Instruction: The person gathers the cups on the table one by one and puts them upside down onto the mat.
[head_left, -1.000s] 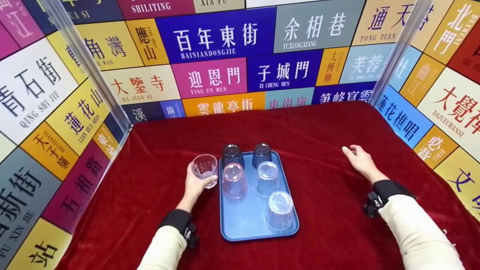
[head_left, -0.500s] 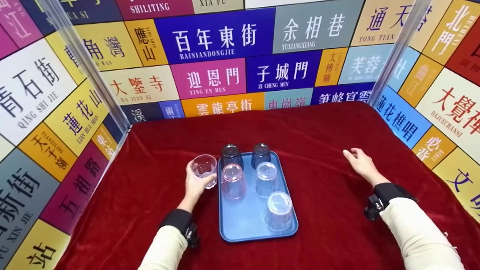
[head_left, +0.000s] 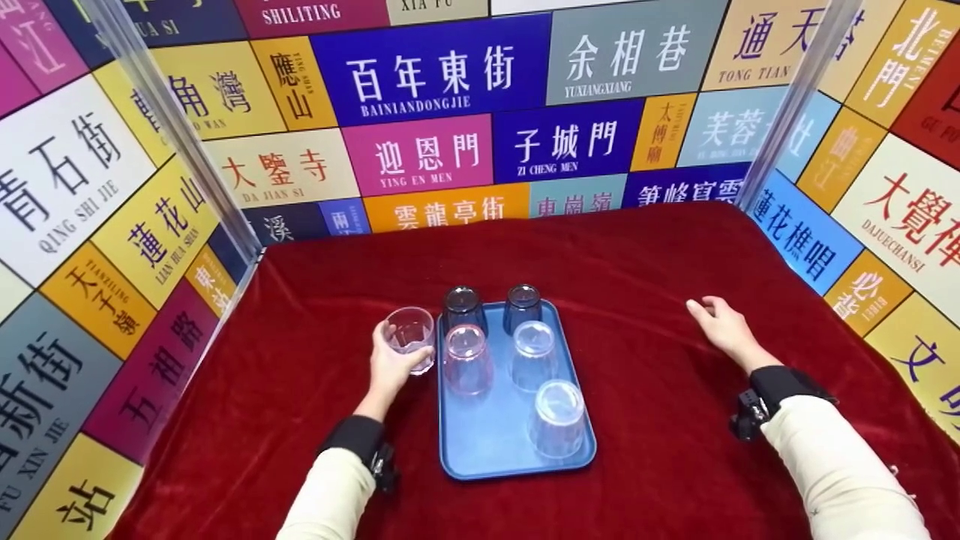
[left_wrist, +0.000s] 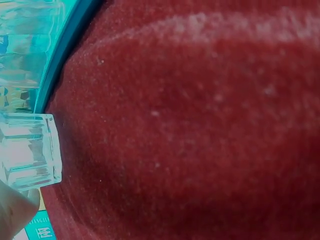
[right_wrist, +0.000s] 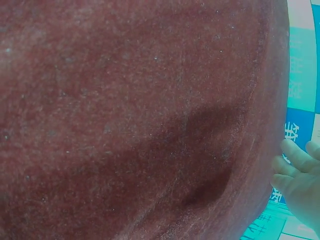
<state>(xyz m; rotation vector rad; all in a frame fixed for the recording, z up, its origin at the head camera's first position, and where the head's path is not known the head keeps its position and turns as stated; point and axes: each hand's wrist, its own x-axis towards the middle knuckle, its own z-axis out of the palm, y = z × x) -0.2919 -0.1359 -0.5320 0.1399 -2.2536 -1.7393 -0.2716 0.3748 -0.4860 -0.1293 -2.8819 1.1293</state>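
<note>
My left hand (head_left: 390, 367) grips a clear drinking glass (head_left: 410, 337), its open rim facing up, just left of the blue tray (head_left: 480, 457). In the left wrist view the thick base of that glass (left_wrist: 30, 150) shows beside the tray's edge, with part of the hand (left_wrist: 17, 207) below it. On the tray several glasses stand upside down: two dark ones at the far end, a pinkish one (head_left: 468, 364), a clear one (head_left: 534, 360) and another clear one (head_left: 559, 424) near the front right. My right hand (head_left: 724, 330) holds nothing, off to the right over the cloth, fingers relaxed.
A dark red velvet cloth (head_left: 645, 420) covers the table, with soft folds. Panels with printed street names (head_left: 442, 75) rise at the back and both sides, with clear corner posts (head_left: 795, 105). The dark glass (head_left: 463, 309) at far left is closest to the held glass.
Almost nothing differs. My left hand keeps its grip on the glass in the same place, and the right hand has shifted only very slightly. The glasses on the tray stay put.
</note>
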